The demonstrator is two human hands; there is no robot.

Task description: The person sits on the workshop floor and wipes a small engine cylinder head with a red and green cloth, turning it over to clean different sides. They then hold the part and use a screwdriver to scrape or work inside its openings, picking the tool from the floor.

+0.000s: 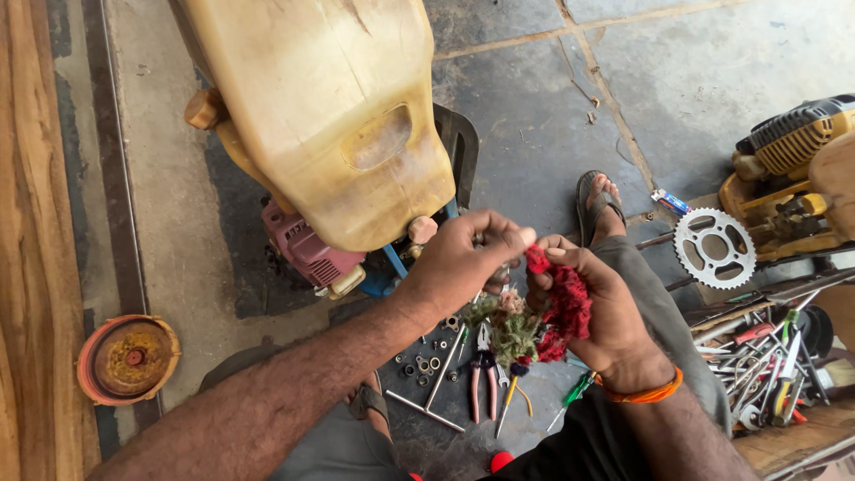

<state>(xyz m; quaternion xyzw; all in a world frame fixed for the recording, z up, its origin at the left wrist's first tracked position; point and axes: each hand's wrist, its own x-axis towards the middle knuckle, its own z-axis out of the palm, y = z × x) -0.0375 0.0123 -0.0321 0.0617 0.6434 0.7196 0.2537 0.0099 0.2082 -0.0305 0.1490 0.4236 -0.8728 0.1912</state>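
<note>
My right hand [598, 307] grips a bunched red and greenish cloth rag [550, 313], with an orange band on its wrist. My left hand [463, 260] pinches a small part against the top of the rag; the part itself is hidden between the fingers. Both hands hover just in front of a large yellowed plastic tank [329, 107] that sits on a machine with a dark red engine housing [307, 249]. Under the hands lie red-handled pliers [483, 379], screwdrivers and several nuts and washers [426, 363] on a dark mat.
A metal sprocket [714, 248] lies at right beside a yellow machine [788, 174]. A pile of wrenches and tools [766, 361] fills the lower right. A rusty round lid [127, 358] rests at left by wooden planks. My sandalled foot [598, 207] is on the stone floor.
</note>
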